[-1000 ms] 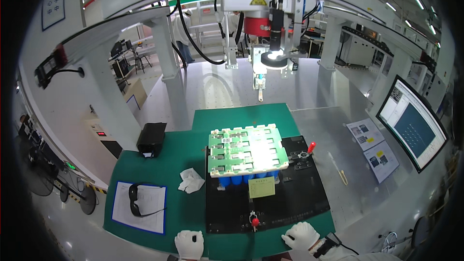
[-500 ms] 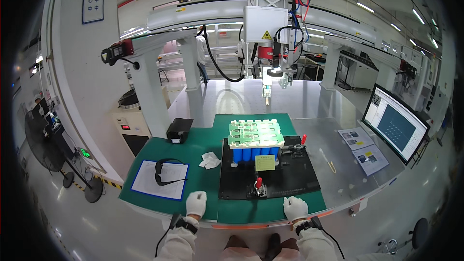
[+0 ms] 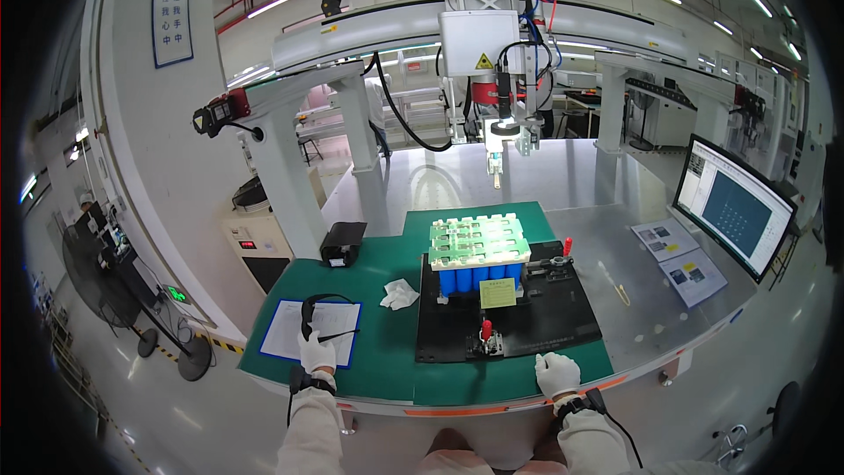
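My left hand [image 3: 317, 354], in a white glove, is over a white sheet with a blue border [image 3: 286, 334] at the left of the table. Its fingers close on the near end of black glasses [image 3: 309, 313], which lie on that sheet; the fingertips are partly hidden. My gloved right hand [image 3: 557, 376] rests curled at the front edge of the green mat, holding nothing that I can see. Between and beyond the hands, a block of blue cylindrical cells [image 3: 466, 280] with a pale green slotted top [image 3: 479, 242] stands on a black fixture plate [image 3: 545, 325].
Red-handled clamps [image 3: 487, 331] sit on the plate. Crumpled white tissue [image 3: 399, 294] and a black case [image 3: 343, 244] lie on the green mat [image 3: 387, 369]. A gantry tool head [image 3: 495, 163] hangs behind the block. To the right are papers [image 3: 690, 277] and a monitor [image 3: 734, 207].
My left hand has moved left and forward from the front edge of the mat to the black glasses. My right hand stays by the edge. The view has shifted slightly.
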`<state>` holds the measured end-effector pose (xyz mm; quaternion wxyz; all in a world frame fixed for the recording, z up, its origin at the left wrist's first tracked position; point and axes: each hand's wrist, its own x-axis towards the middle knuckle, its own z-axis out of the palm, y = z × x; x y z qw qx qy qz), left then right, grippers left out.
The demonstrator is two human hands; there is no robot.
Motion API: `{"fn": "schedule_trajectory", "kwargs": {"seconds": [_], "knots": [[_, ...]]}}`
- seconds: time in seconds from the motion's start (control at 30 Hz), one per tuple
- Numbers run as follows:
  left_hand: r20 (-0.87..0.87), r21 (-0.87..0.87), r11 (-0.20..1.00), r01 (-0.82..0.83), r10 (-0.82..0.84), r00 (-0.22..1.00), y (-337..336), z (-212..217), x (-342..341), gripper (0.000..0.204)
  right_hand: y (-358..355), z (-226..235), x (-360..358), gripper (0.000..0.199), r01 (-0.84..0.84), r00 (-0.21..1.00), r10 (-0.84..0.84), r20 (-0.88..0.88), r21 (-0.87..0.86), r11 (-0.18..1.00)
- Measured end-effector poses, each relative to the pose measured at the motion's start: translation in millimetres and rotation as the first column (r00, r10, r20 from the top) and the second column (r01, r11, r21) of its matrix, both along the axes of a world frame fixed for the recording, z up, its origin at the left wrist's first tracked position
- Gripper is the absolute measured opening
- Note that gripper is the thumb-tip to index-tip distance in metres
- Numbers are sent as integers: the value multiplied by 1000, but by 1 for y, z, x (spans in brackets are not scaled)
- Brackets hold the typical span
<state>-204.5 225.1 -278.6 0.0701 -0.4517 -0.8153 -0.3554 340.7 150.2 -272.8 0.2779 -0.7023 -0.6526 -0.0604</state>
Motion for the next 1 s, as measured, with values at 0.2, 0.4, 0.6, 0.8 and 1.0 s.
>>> {"fn": "schedule_trajectory", "kwargs": {"seconds": [0.2,0.4,0.6,0.8,1.0], "knots": [[-116,186,978,89,-68,991,-4,0,19,13,2,-3,1,34,-3,998,5,-69,31,1000],[391,311,865,393,-493,777,-57,96,127,22,4,-8,6,31,-14,998,15,-53,5,1000],[498,539,564,625,-812,303,-142,183,210,14,-30,72,-21,37,-348,422,162,-892,6,937],[322,802,181,569,-933,-158,-196,206,224,11,-144,187,-55,43,-406,271,609,-745,486,774],[297,705,173,688,-952,-66,-243,279,227,34,-194,237,-23,57,-682,479,660,-579,228,695]]}}
